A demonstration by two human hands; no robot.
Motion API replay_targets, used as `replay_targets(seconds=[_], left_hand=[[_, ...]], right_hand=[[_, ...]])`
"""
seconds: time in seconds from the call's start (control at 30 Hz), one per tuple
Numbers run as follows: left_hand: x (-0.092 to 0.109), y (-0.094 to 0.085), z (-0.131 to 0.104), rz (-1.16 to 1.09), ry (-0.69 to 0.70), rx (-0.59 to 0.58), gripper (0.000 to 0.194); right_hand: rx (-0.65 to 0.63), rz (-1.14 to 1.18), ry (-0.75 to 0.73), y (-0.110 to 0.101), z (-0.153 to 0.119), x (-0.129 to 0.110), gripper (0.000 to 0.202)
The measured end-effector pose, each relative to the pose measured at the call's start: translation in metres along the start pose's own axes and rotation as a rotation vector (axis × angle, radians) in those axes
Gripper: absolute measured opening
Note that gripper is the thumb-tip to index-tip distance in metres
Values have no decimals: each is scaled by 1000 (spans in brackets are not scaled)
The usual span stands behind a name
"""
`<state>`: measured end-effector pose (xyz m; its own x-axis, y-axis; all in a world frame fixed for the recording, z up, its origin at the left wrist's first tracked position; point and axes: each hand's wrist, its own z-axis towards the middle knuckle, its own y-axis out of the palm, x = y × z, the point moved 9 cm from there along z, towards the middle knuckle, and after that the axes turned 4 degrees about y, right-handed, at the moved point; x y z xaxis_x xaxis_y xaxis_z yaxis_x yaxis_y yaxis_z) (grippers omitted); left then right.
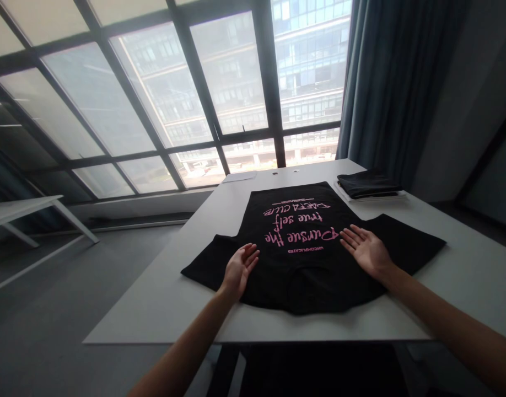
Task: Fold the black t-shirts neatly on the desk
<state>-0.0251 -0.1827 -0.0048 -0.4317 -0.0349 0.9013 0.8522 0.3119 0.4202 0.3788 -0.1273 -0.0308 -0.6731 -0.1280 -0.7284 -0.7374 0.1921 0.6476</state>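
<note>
A black T-shirt [302, 281] with pink lettering lies spread flat on the white table [162, 309], its neckline toward me and its hem toward the window. Over its left side, near the sleeve, is my left hand [239, 269], palm turned inward and fingers slightly bent, holding nothing. My right hand [366, 251] is above the right side of the shirt by the other sleeve, palm up with the fingers stretched out, and nothing lies in it. Whether either hand touches the cloth I cannot tell.
Folded dark cloth [369, 183] rests on a white stack at the table's back right. A pale flat sheet [240, 176] lies at the back left edge. Another white table [25, 207] stands to the left. Large windows and a dark curtain [385, 88] are behind.
</note>
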Motion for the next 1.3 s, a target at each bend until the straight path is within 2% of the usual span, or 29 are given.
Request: replay_targets(seconds=[0.07,0.13,0.2,0.27,0.33,0.4,0.5,0.6,0.8,0.97,1.03,1.2,1.3], left_hand=[[-7,39,-24,185,30,-267,24],[-16,74,-56,476,153,-561,30],[-24,91,-85,763,315,-774,45],[-30,91,-103,961,435,-870,53],[-31,84,-112,1068,501,-906,56],[-30,79,-119,1112,537,-939,59],[-32,77,-126,1145,550,-988,59],[-33,79,-130,1175,553,-1008,57],[-27,81,-132,1112,531,-962,54],[-30,82,-133,1133,500,-1006,50],[-29,82,-135,1136,524,-1002,51],[-27,74,-130,1049,509,-882,48],[-29,72,-130,1028,513,-876,47]], right_hand=[[-97,-7,85,22,-19,28,26],[-122,-27,125,33,-37,50,26],[-86,-57,84,29,-48,54,25],[-11,-134,-42,14,-56,39,25],[21,-347,-205,3,-67,16,25],[-71,-661,-344,6,-85,3,28],[-337,-1038,-409,20,-117,16,40],[-498,-1227,-412,23,-142,37,41],[-556,-1242,-436,20,-158,41,42],[-555,-1312,-472,18,-162,44,43],[-536,-1322,-496,18,-162,43,45],[-472,-1237,-495,17,-160,39,45],[-439,-1218,-484,16,-158,38,45]])
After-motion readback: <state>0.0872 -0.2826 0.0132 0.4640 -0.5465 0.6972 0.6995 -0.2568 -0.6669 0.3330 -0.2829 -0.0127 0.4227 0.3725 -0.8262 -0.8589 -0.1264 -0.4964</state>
